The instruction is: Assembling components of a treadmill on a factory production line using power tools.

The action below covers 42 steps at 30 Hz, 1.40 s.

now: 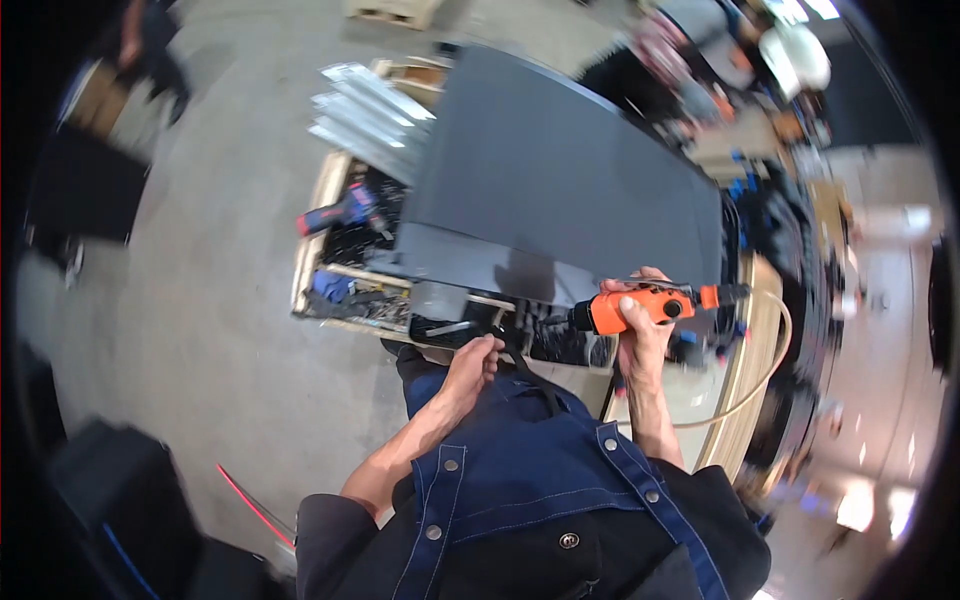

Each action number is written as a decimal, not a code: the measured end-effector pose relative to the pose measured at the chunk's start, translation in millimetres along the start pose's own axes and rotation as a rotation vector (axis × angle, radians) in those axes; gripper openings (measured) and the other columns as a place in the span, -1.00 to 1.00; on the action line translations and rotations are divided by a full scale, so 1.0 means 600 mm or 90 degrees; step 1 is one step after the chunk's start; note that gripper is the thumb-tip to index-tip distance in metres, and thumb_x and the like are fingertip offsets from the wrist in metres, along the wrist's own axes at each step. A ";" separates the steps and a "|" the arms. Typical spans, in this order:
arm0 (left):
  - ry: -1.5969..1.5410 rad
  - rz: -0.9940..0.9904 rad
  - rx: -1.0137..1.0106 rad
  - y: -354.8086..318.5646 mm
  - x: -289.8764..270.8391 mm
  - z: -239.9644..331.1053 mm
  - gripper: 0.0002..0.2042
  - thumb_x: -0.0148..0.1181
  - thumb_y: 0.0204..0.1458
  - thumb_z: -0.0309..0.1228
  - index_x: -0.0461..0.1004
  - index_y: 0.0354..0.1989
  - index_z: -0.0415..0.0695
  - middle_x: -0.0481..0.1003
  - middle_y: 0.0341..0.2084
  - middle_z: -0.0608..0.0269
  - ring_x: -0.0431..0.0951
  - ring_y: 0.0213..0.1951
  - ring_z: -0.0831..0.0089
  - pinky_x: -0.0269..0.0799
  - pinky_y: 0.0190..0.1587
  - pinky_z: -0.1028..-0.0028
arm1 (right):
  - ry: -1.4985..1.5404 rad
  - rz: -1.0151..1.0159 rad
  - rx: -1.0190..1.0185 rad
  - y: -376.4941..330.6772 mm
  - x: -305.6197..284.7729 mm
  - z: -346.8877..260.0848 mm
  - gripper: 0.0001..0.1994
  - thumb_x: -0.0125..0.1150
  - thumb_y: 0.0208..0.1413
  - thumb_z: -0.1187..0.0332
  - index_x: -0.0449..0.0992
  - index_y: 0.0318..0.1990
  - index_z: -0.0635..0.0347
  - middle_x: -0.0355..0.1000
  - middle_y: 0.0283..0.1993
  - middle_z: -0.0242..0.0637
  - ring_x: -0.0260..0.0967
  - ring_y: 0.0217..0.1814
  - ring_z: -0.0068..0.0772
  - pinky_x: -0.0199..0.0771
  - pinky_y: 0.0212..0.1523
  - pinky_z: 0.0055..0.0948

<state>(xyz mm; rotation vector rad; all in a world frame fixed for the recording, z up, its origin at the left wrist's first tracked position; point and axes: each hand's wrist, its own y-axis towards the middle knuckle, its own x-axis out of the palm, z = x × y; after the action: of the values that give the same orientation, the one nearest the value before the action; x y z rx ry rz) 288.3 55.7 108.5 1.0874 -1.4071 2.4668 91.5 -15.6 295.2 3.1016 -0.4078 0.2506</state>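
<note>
My right hand (648,340) is wrapped round an orange and black hand-held power tool (620,312), held level above the near edge of a large dark grey panel (570,170). The tool's exact kind is unclear. One black end points left, and an orange and black fitting sticks out to the right. My left hand (474,366) is closed in a pinch in front of my apron, beside a small open compartment (440,328). Whatever its fingers hold, if anything, is too small to make out. A black strap or cord (535,378) runs close by it.
Left of the panel, a wooden-framed tray holds a red and blue cordless drill (345,212) and loose hardware (365,300). Silvery metal profiles (370,115) lie behind it. A beige hose (775,365) curves at right past wooden boards (745,400). People stand at the far right and far left.
</note>
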 end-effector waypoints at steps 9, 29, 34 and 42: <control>0.158 0.058 -0.236 0.248 0.156 -0.231 -0.72 0.13 0.27 -0.29 0.51 0.06 -0.17 0.54 -0.21 0.31 0.53 -0.25 0.46 0.47 -0.13 0.42 | 0.277 0.683 0.094 -0.205 -0.481 0.065 -0.71 0.37 0.18 0.16 0.38 -0.20 0.10 0.46 -0.28 -0.25 0.52 -0.08 -0.06 0.55 0.07 0.08; 0.464 0.106 -0.178 0.347 0.385 -0.450 -0.59 0.10 0.32 -0.23 0.40 0.23 -0.20 0.57 -0.08 0.19 0.60 -0.09 0.34 0.52 0.02 0.35 | 0.355 0.851 0.028 -0.226 -1.119 0.155 -0.65 0.41 0.10 0.24 0.36 -0.15 0.17 0.42 -0.28 -0.27 0.51 -0.15 -0.18 0.61 0.05 -0.05; 0.678 -0.258 -0.177 0.312 0.657 -0.550 -0.64 0.14 0.31 -0.28 0.45 0.17 -0.25 0.61 -0.14 0.15 0.60 -0.20 0.49 0.51 -0.11 0.53 | 0.696 0.818 0.100 -0.241 -1.159 0.134 -0.73 0.36 0.09 0.23 0.39 -0.22 0.13 0.45 -0.32 -0.23 0.53 -0.18 -0.14 0.48 0.15 0.28; 0.618 -0.383 -0.040 0.282 0.779 -0.625 -0.67 0.30 0.18 -0.50 0.48 0.09 -0.31 0.64 -0.20 0.07 0.64 -0.22 0.44 0.57 -0.16 0.50 | 0.849 0.849 0.165 -0.252 -1.124 0.135 -0.63 0.32 0.13 0.17 0.30 -0.09 0.15 0.45 -0.25 -0.14 0.52 -0.22 -0.15 0.50 0.10 0.31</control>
<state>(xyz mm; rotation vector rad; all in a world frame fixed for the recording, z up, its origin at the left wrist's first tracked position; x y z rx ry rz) -326.7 137.5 160.8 0.1415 -0.6981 1.9804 -499.6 301.4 111.0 1.5024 -2.0857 2.0721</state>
